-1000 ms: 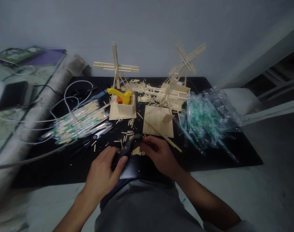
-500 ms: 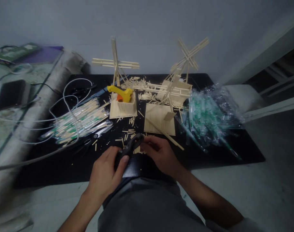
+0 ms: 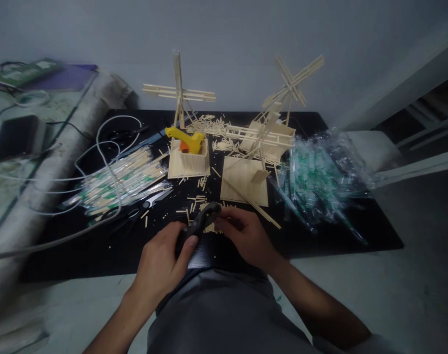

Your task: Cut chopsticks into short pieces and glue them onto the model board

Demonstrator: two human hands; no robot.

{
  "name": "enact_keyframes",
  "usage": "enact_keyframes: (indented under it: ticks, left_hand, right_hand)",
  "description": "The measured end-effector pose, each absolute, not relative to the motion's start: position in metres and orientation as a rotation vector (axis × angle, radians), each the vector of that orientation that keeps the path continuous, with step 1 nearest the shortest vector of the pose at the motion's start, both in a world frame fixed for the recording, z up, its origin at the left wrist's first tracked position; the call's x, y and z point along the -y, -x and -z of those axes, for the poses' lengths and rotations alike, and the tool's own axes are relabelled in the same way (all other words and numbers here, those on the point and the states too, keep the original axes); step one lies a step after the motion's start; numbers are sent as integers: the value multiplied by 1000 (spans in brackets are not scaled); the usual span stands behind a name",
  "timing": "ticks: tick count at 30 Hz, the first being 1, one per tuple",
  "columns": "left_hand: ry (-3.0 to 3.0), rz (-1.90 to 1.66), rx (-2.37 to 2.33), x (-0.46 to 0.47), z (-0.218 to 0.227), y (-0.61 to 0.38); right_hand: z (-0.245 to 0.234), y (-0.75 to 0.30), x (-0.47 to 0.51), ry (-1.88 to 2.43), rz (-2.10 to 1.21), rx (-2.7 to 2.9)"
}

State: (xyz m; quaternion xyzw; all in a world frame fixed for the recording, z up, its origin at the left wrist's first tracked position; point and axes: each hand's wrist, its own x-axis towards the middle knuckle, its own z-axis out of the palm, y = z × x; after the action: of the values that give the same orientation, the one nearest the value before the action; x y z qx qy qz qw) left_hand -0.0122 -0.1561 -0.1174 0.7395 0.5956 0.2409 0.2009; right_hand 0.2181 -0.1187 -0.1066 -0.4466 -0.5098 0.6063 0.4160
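Near the front of the black table, my left hand (image 3: 163, 263) is closed around a black plier-like cutter (image 3: 201, 221). Its rounded head points up and right. My right hand (image 3: 248, 236) is pinched at that head, its thumb and fingertips close together. Whatever those fingertips hold is too small or hidden to make out. Short cut wooden sticks (image 3: 210, 228) lie under and just behind the tool. Beyond the right hand is a flat wooden base (image 3: 242, 182) with long thin sticks (image 3: 248, 199) lying across it.
A yellow glue gun (image 3: 189, 140) rests in a wooden box on a base. Stick windmill shapes (image 3: 178, 93) stand at the back. Packs of sticks (image 3: 124, 182), scissors (image 3: 153, 198) and a white cable (image 3: 98, 140) lie left; crumpled plastic wrappers (image 3: 315, 177) lie right.
The view has shifted slightly. Both hands and the black cutter hold nearly the same pose, and nothing on the table has visibly moved.
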Motion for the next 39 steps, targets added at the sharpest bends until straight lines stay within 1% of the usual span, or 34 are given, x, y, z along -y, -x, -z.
enact_keyframes:
  ticks: [17, 24, 34, 39]
  left_hand:
    - [-2110, -609, -1730, 154, 128, 10]
    - [-2128, -678, -1690, 153, 125, 13]
    - [-2205, -786, -1568, 151, 128, 20]
    - [-2182, -775, -1540, 149, 127, 20]
  right_hand:
    - [110, -216, 118, 1198, -1549, 1230]
    - [116, -214, 120, 1168, -1541, 1225]
    - [102, -220, 116, 1124, -1579, 1384]
    - [100, -221, 115, 1093, -1634, 1422]
